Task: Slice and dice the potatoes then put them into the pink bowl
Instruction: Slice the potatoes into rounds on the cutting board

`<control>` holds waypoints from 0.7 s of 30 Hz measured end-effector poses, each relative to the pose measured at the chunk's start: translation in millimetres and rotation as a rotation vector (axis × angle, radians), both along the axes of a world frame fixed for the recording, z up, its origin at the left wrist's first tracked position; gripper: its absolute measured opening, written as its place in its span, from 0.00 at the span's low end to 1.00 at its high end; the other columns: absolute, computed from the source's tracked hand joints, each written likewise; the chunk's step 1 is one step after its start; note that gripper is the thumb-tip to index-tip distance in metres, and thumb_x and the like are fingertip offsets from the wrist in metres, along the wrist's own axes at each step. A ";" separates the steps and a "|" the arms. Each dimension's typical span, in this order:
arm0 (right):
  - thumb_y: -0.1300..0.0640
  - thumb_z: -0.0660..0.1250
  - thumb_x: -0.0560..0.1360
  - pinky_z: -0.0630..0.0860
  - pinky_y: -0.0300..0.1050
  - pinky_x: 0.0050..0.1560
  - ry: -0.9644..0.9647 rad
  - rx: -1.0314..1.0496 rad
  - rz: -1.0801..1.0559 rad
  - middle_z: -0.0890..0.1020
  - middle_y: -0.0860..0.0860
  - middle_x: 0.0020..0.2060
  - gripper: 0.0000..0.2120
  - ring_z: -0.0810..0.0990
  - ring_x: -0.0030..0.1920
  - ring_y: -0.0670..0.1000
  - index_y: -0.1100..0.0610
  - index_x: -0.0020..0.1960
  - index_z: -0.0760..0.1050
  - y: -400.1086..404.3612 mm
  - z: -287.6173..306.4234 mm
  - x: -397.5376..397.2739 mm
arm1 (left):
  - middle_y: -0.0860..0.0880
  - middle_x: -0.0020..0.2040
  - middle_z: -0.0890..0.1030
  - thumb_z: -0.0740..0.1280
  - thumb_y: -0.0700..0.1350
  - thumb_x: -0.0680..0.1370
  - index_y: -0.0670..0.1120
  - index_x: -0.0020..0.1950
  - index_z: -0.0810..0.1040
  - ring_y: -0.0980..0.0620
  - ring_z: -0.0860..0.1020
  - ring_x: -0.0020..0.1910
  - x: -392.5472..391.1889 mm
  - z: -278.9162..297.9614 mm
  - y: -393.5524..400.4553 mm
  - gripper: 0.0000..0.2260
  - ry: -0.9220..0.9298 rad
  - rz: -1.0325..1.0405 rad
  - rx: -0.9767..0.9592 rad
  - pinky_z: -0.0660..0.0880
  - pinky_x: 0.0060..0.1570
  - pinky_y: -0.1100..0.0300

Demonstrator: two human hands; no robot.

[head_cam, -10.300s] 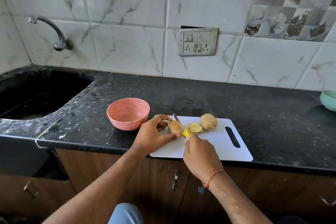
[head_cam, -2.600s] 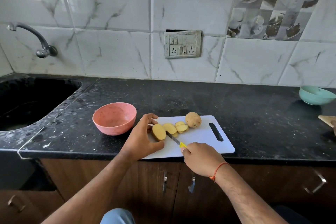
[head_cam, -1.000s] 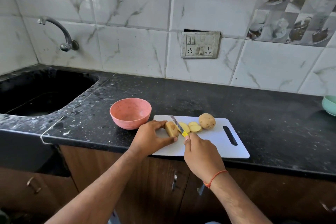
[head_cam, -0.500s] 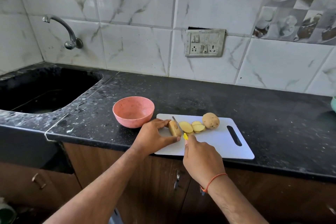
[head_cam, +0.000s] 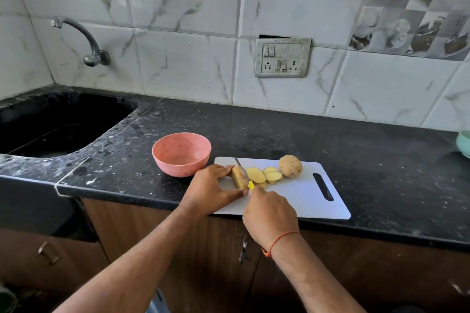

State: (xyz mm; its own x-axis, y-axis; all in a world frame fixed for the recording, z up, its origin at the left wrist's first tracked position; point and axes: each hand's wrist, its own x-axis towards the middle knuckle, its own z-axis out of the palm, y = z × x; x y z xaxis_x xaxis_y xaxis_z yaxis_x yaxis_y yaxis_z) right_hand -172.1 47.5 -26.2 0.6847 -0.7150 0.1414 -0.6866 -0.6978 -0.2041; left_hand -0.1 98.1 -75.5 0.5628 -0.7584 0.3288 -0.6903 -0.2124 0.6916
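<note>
White cutting board point(head_cam: 300, 198) is sitting at the front edge of the black speckled counter point(head_cam: 279, 129), its handle slot toward the right. Left hand point(head_cam: 211, 192) is pinning the remaining potato piece point(head_cam: 239, 177) on the board's left part, fingers curled over its far side and thumb point(head_cam: 235, 193) running along the near side. Right hand point(head_cam: 270, 213) is wrapped around the knife's yellow handle, only a bit of yellow showing at the hand; an orange thread is sitting on that wrist. Knife point(head_cam: 243, 171) blade is resting against the cut face of the held piece, tip pointing away toward the wall.

Cut slices point(head_cam: 264, 175) are lying in an overlapping row just right of the blade, pale yellow faces up. Whole potato point(head_cam: 290, 166) is sitting skin-on just beyond the slices, touching or nearly touching the last one, can't tell which.

Pink bowl point(head_cam: 181, 154) is standing upright on the counter just left of the board, close to the left hand, with no potato visible inside. Sink point(head_cam: 50, 127) is sitting well to the left, tap point(head_cam: 84, 40) coming out of the tiled wall above it. Switch plate point(head_cam: 282, 57) is mounted on the wall behind the board. Green bowl point(head_cam: 464, 143) is partly showing at the right edge.
</note>
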 end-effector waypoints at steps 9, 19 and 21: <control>0.52 0.59 0.84 0.75 0.45 0.41 0.034 -0.013 0.008 0.83 0.53 0.51 0.11 0.82 0.50 0.53 0.54 0.62 0.75 -1.9 3.7 4.0 | 0.56 0.68 0.81 0.82 0.64 0.68 0.48 0.74 0.80 0.62 0.77 0.63 1.2 1.5 1.6 0.38 -0.021 -0.004 0.004 0.68 0.64 0.70; 0.53 0.59 0.84 0.72 0.43 0.38 0.115 -0.029 0.030 0.77 0.51 0.44 0.11 0.76 0.42 0.51 0.54 0.62 0.73 0.5 4.3 -10.2 | 0.57 0.69 0.81 0.82 0.63 0.69 0.50 0.74 0.80 0.61 0.78 0.64 -0.4 2.0 0.8 0.37 -0.010 -0.006 -0.001 0.71 0.65 0.68; 0.53 0.59 0.84 0.70 0.44 0.38 0.115 -0.020 0.030 0.80 0.52 0.47 0.11 0.74 0.42 0.51 0.55 0.62 0.74 -0.2 7.9 -10.6 | 0.56 0.68 0.81 0.82 0.62 0.70 0.50 0.74 0.80 0.60 0.78 0.64 -2.2 1.8 1.2 0.36 -0.022 -0.004 -0.007 0.69 0.64 0.68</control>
State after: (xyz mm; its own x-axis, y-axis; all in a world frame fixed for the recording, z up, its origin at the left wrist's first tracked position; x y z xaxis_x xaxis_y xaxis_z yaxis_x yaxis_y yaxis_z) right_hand -182.7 47.3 -18.4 0.7184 -0.6916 0.0752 -0.6832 -0.7217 -0.1111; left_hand -2.3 99.3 -73.7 0.5521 -0.7585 0.3461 -0.7060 -0.2045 0.6780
